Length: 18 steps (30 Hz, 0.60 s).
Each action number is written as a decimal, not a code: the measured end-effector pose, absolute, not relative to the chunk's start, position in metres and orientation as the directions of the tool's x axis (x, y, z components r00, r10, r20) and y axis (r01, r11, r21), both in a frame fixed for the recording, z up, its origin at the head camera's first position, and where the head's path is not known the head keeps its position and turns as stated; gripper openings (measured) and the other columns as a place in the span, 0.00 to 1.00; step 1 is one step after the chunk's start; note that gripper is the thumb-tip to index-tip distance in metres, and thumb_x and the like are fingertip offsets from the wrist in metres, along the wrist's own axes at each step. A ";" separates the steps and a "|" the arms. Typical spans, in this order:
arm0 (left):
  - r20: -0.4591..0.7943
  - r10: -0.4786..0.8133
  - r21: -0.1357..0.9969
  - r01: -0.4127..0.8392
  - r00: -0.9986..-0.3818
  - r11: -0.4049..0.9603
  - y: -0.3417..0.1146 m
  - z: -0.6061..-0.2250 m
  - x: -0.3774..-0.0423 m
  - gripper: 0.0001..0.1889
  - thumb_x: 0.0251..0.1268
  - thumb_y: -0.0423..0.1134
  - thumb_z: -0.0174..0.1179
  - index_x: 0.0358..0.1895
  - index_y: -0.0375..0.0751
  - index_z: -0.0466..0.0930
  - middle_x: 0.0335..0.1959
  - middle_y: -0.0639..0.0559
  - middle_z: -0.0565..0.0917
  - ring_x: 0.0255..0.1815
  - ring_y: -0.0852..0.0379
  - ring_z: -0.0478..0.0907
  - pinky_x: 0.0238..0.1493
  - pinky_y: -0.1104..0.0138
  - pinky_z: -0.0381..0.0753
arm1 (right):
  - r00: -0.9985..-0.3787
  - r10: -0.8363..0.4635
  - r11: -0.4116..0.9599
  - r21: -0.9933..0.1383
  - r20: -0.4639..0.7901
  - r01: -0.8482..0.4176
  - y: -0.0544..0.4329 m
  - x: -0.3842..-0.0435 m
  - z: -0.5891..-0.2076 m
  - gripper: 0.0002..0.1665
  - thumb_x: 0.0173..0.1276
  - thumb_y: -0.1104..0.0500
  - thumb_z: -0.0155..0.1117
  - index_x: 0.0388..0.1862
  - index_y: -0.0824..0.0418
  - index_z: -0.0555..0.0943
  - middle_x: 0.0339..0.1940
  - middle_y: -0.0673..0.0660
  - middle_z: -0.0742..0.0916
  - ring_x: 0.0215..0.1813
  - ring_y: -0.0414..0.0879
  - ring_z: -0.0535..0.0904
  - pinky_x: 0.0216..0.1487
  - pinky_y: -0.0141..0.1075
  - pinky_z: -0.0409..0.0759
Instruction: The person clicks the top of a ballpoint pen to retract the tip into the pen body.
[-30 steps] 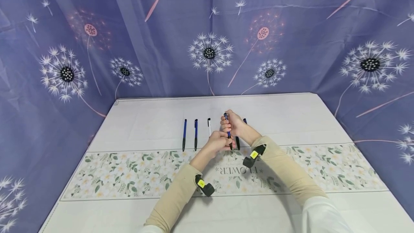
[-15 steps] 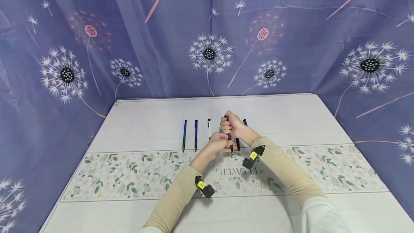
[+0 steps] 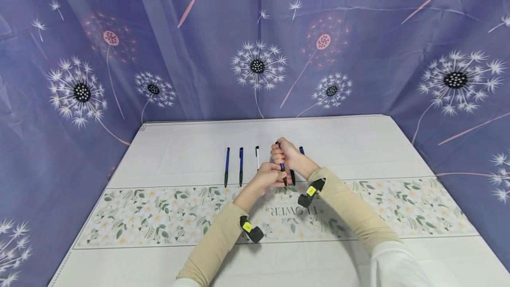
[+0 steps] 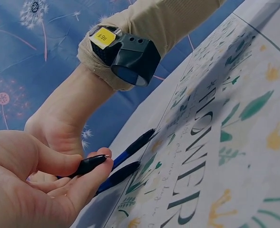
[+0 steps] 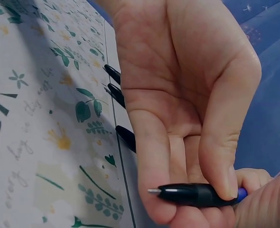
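Observation:
My left hand pinches the black grip of a blue click pen between thumb and fingers. Round the pen's upper barrel curl the fingers of my right hand, with the thumb at its top end. The pen stands tilted, black end towards me. In the right wrist view, the held pen shows its metal tip beside a fingertip of the left hand. Part of the right hand appears at the lower right. The left wrist view shows the dark tip end of the pen between thumb and finger.
Left of the hands lie two blue pens and a white pen, partly covered by the left hand. Blue-and-black pens lie beyond the right hand. A floral-printed band crosses the white table, backed by a dandelion curtain.
Both hands keep their hold on the pen. Hands and pen have shifted only very slightly; the other pens lie where they were.

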<state>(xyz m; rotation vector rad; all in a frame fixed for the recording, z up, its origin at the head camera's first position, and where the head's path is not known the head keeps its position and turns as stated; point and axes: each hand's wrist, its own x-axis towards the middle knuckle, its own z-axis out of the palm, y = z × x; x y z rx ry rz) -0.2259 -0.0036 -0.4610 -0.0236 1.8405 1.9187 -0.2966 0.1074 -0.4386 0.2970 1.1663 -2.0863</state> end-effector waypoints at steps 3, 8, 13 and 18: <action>-0.338 0.327 0.936 -0.352 -0.883 0.018 -0.004 -0.460 -0.225 0.14 0.66 0.23 0.51 0.53 0.20 0.71 0.44 0.30 0.83 0.46 0.41 0.85 0.49 0.59 0.86 | -0.720 -0.476 -0.332 -0.655 -0.505 0.679 0.107 -0.296 -0.439 0.27 0.78 0.52 0.27 0.15 0.51 0.58 0.07 0.42 0.61 0.17 0.34 0.44 0.12 0.25 0.44; -0.336 0.341 0.937 -0.349 -0.878 0.025 -0.005 -0.460 -0.225 0.14 0.67 0.24 0.51 0.53 0.20 0.71 0.46 0.29 0.82 0.47 0.41 0.84 0.50 0.60 0.86 | -0.722 -0.479 -0.326 -0.662 -0.500 0.675 0.107 -0.296 -0.438 0.29 0.80 0.47 0.26 0.17 0.52 0.59 0.08 0.42 0.60 0.17 0.34 0.44 0.12 0.25 0.44; -0.319 0.339 0.944 -0.329 -0.885 0.029 -0.006 -0.460 -0.224 0.12 0.68 0.25 0.52 0.51 0.21 0.74 0.44 0.32 0.83 0.45 0.43 0.85 0.50 0.59 0.86 | -0.724 -0.476 -0.332 -0.660 -0.500 0.674 0.108 -0.297 -0.437 0.29 0.81 0.44 0.26 0.19 0.52 0.60 0.09 0.42 0.60 0.16 0.34 0.45 0.13 0.25 0.44; -0.304 0.315 0.952 -0.300 -0.899 0.060 -0.008 -0.462 -0.224 0.15 0.69 0.28 0.53 0.54 0.22 0.74 0.48 0.32 0.81 0.49 0.40 0.83 0.49 0.58 0.86 | -0.730 -0.473 -0.340 -0.663 -0.493 0.667 0.110 -0.297 -0.436 0.29 0.80 0.42 0.27 0.22 0.53 0.63 0.11 0.43 0.61 0.13 0.34 0.49 0.15 0.25 0.44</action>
